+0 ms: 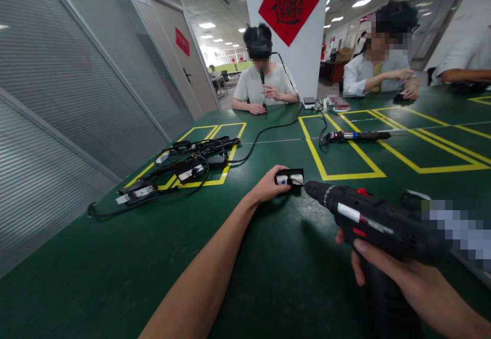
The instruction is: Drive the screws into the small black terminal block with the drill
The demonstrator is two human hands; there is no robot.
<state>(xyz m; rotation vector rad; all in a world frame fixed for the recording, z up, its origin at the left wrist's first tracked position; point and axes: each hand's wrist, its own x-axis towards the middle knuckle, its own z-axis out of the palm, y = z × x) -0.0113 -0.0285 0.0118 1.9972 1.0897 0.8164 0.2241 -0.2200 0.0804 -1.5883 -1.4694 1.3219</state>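
My left hand (269, 185) grips the left end of a small black power adapter (295, 173) with a white label, holding it on the green table. In my right hand (399, 272) is a black cordless drill (368, 221) with red buttons, its fingers wrapped round the handle. The drill's chuck points left, and its thin bit reaches the adapter's right end. I cannot tell whether the bit's tip is inside the casing or only against it.
Black adapters and cables (192, 162) lie heaped inside yellow tape at the left. A soldering-iron-like tool (356, 135) lies at the right on the green table (153, 267). Across the table sits a person (264, 78) wearing a headset; another person (379, 68) sits farther right.
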